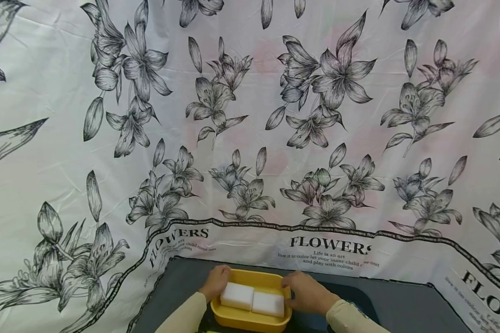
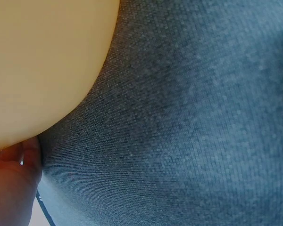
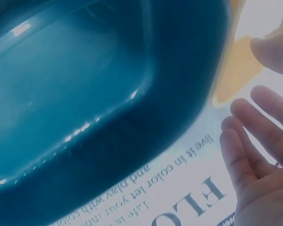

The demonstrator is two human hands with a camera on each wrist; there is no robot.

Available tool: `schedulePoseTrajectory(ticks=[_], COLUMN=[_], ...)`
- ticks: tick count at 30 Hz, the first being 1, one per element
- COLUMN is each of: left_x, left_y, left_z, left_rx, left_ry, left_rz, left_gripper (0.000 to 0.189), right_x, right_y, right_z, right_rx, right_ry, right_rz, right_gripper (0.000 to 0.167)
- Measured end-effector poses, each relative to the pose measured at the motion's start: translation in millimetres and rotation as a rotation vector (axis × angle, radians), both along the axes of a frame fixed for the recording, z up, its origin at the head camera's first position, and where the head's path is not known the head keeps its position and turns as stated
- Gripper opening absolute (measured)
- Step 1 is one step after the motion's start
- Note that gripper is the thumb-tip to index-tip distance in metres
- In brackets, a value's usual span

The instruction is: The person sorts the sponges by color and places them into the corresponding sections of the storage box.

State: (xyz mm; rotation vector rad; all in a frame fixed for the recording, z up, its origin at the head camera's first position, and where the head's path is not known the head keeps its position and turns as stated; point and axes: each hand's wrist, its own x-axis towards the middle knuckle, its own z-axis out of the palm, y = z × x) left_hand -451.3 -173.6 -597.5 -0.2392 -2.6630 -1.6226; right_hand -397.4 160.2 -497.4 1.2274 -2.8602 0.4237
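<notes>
Nearest are two pale sleeves [image 1: 187,314], and from them come two hands. The left hand [image 1: 215,283] holds the yellow tray [image 1: 250,320] by its left rim, with the fingers bent over it. The right hand [image 1: 310,292] is at the right rim; in its wrist view the fingers are rather straight and the thumb stands well apart, so I cannot tell if it bears any weight. The one yellow tray is between the hands; whether it rests or is slightly lifted, I cannot tell.

The step in hand, I judge, is to handle this tray with both hands. For doing it well, the right fingers should take the rim as surely as the left, and both sides should stay level, because the two white blocks [image 1: 236,296] lie loose, side by side, and could slide on a tilt. It is also wise to keep the right wrist away from the one blue tray [image 3: 188,70] just beside.

Further, one grey cloth [image 1: 400,291] is spread out, and behind it hangs the flower-printed fabric [image 1: 258,125].
</notes>
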Motion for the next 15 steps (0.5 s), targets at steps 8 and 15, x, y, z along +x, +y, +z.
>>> schedulePoseTrajectory(ticks=[8, 15], left_x=[-3.2, -1.6], left_y=[-3.4, -2.7], left_z=[0.1, 0.4], left_rx=[-0.014, -0.003], left_ry=[-0.002, -0.021], left_rz=[0.006, 0.001], left_gripper=[0.033, 0.036], right_x=[15.7, 35.2], right_y=[25.4, 45.0], right_z=[17.1, 19.7], right_rx=[0.029, 0.102], right_ry=[0.008, -0.058], right_rz=[-0.029, -0.06], right_gripper=[0.028, 0.032])
